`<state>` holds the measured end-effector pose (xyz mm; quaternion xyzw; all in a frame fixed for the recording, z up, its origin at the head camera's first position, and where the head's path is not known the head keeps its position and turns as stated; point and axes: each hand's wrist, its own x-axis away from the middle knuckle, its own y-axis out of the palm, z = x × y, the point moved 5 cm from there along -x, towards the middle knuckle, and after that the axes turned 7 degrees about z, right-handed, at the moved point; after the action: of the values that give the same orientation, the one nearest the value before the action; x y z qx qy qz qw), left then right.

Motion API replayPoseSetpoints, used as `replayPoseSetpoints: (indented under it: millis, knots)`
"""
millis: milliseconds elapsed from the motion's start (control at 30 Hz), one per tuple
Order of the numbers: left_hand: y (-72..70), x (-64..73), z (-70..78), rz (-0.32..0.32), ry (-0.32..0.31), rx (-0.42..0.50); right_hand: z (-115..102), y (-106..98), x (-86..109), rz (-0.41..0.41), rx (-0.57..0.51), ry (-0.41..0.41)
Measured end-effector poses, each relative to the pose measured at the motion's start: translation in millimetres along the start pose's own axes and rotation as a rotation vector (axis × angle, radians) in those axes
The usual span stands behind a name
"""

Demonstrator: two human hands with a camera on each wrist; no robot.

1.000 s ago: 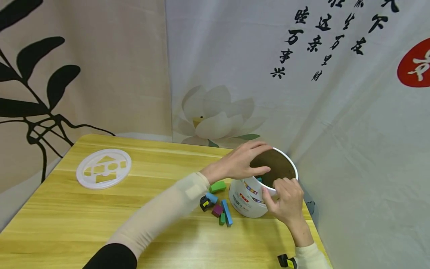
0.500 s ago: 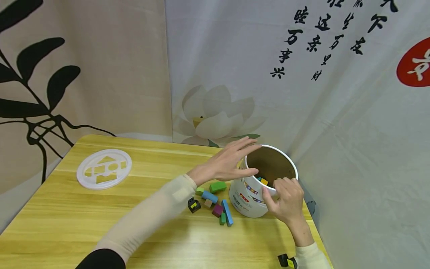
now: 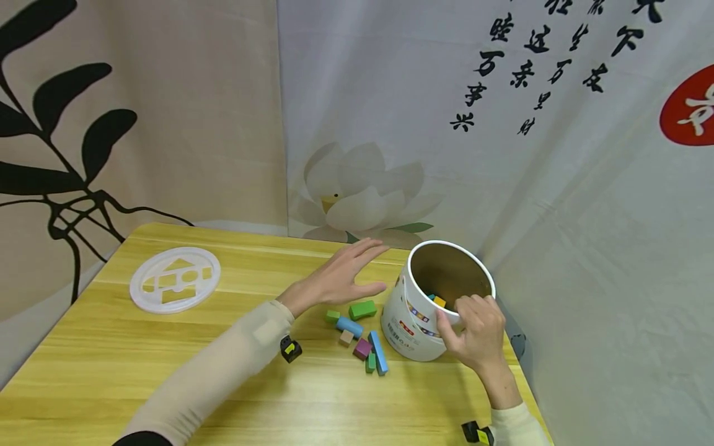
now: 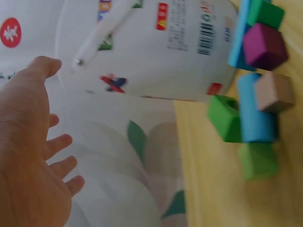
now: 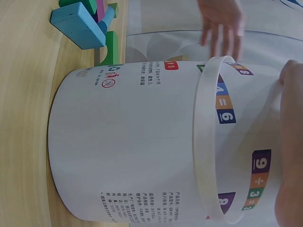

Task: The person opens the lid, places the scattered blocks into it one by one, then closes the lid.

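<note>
A white cardboard bucket (image 3: 413, 328) with printed labels stands on the right of the table; in the head view its mouth shows some blocks (image 3: 439, 301) inside, orange and teal. My right hand (image 3: 476, 328) grips the near rim, fingers over the edge and thumb outside. To the left of the bucket, my left hand (image 3: 340, 275) is in the air with its fingers extended, holding nothing. Below it on the table lie a green block (image 3: 362, 310), a blue cylinder (image 3: 349, 327), a tan cube (image 3: 346, 338), a purple block (image 3: 362, 349) and a long blue block (image 3: 377, 353).
A white round plate (image 3: 139, 296) with cut-out shapes lies at the table's far left. Small green blocks (image 3: 332, 316) are among the loose pieces. The wooden table (image 3: 268, 396) ends at a hanging cloth backdrop (image 3: 357, 124) behind and to the right.
My left hand has moved left, from over the bucket's mouth to beside it, uncovering the orange block inside and loose blocks on the table. My right hand stays on the rim.
</note>
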<state>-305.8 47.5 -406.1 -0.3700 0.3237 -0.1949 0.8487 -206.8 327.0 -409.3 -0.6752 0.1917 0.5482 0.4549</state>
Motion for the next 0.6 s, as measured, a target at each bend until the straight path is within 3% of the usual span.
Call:
replayPoseSetpoints:
  millis: [300, 600]
  knots:
    - [40.1, 20.8, -34.5, -0.136, -0.145, -0.016, 1.0, -1.3, 0.9, -0.010, 0.000, 0.005]
    - [71.6, 28.0, -42.2, -0.237, -0.159, -0.176, 0.9, -1.7, 0.1, -0.012, -0.001, 0.000]
